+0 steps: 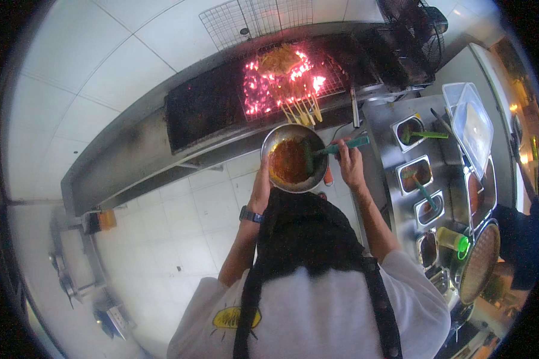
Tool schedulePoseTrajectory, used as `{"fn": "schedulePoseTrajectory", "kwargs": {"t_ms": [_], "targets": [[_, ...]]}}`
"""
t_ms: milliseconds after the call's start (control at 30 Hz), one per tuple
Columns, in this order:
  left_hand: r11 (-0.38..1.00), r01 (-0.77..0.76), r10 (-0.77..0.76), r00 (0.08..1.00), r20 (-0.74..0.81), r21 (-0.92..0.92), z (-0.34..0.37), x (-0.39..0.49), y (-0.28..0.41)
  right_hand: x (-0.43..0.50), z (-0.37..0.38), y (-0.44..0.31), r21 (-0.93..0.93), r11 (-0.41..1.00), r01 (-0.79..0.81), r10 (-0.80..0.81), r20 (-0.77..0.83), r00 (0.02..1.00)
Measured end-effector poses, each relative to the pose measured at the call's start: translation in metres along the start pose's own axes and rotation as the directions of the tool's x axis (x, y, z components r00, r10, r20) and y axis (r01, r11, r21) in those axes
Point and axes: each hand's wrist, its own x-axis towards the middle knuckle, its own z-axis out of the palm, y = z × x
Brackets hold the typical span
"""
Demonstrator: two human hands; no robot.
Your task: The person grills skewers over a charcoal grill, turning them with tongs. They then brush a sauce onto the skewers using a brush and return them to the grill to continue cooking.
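Note:
A round metal bowl (320, 183) with reddish-orange sauce (289, 162) in it is held in front of my body. My left hand (261, 187) grips the bowl by its left side. In my right hand (350, 167) is a basting brush with a green handle (348, 145); its head dips into the sauce. Just beyond the bowl, several skewers (303, 112) lie over glowing coals (257, 92), their pale stick ends pointing towards me. A flat browned piece of food (278, 60) rests behind them on the grill.
To my right a steel counter (386, 179) holds several metal sauce containers (414, 175), some with brushes, a clear plastic lid (469, 128), a squeeze bottle with a green cap (452, 240) and a large round tray (479, 264). A black fan (424, 36) stands beyond the grill. Another person's dark clothing (519, 242) shows at far right.

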Motion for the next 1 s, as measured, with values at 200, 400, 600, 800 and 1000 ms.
{"fn": "schedulePoseTrajectory", "kwargs": {"t_ms": [200, 400, 600, 800, 1000], "targets": [[0.990, 0.120, -0.126, 0.988, 0.086, 0.067, -0.023, 0.034, 0.024, 0.012, 0.030, -0.012, -0.049, 0.999, 0.005, -0.009, -0.070, 0.997], [0.992, 0.046, -0.067, 0.982, 0.177, 0.118, -0.067, 0.079, 0.031, 0.041, 0.065, -0.045, -0.186, 0.982, 0.016, -0.047, -0.166, 0.985], [0.997, 0.067, -0.058, 0.964, 0.259, -0.026, -0.095, 0.106, 0.039, 0.053, 0.107, -0.113, -0.080, 0.990, 0.114, -0.106, 0.107, 0.989], [0.981, 0.188, -0.164, 0.938, 0.305, -0.051, -0.116, 0.115, 0.057, 0.053, 0.117, -0.138, -0.148, 0.960, 0.236, -0.198, 0.236, 0.952], [0.993, 0.075, -0.091, 0.978, 0.190, 0.088, -0.119, 0.108, 0.068, 0.075, 0.094, -0.096, -0.240, 0.955, -0.173, 0.161, -0.068, 0.985]]}}
